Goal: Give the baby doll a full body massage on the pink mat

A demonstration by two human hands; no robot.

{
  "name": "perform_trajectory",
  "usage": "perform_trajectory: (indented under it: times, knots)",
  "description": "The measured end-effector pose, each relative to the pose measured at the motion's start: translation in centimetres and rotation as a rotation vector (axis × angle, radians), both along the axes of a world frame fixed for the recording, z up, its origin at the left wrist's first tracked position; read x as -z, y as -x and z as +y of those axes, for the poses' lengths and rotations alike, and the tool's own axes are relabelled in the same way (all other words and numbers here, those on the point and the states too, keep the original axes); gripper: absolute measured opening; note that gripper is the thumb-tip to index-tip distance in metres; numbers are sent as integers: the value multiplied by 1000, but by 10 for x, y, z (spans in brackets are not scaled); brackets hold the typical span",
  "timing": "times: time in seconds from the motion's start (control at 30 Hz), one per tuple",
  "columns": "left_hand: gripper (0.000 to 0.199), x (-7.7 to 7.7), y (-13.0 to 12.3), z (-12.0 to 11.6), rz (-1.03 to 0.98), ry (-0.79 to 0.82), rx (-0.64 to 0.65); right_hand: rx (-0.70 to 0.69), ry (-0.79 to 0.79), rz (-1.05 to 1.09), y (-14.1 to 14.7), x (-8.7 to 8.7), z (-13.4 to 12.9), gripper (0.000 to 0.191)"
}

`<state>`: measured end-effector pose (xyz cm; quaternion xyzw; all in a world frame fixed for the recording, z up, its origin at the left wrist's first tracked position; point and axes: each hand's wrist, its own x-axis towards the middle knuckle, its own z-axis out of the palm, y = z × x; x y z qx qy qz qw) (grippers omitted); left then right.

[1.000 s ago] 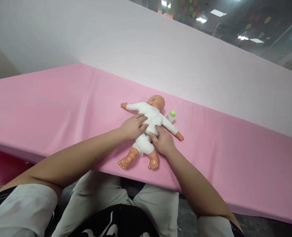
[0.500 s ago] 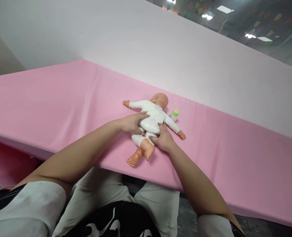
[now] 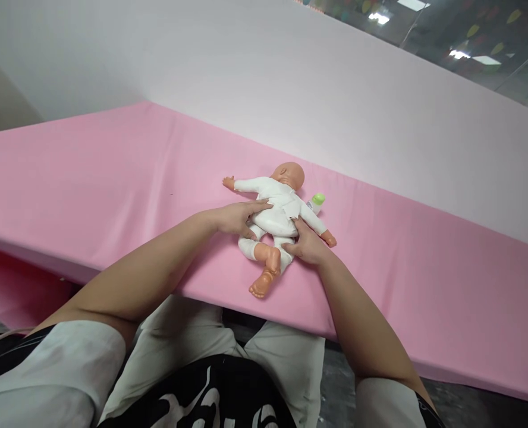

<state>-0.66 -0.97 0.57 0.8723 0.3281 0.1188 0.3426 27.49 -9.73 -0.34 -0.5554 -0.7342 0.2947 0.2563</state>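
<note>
A baby doll [image 3: 278, 209] with a white cloth body lies on the pink-covered table, arms spread and head toward the wall. Its face is turned from view. My left hand [image 3: 241, 219] grips the doll's left-hand side at the hip, fingers over the white cloth and thumb by the upper leg. On the other side, my right hand [image 3: 307, 242] holds the hip and thigh, its fingertips partly hidden behind the body. The lower legs cross, one foot [image 3: 260, 286] pointing toward me. Beside the doll's arm is a small white bottle with a green cap [image 3: 318, 198].
The pink cover [image 3: 90, 178] spreads over the table to both sides, with soft folds. A pale wall [image 3: 255, 77] rises along the table's far edge. The table's near edge runs just in front of my lap.
The doll's lower legs and feet have swung to the right and cross differently. My right hand has shifted slightly right with the thigh; my left hand stays at the hip.
</note>
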Motion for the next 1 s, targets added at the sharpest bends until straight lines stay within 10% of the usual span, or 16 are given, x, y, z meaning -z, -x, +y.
perform_trajectory:
  times: [0.4,0.73,1.0]
  knots:
    - [115,-2,1,-2,56,-80,-9,-8,-89,-39,-10,0,2,70]
    - [88,4,-35,-26,65,-595,-18,71,-317,-277,11,12,-4,103]
    - [70,16,-44,-10,46,-483,-437,113,-476,-256,14,17,-5,89]
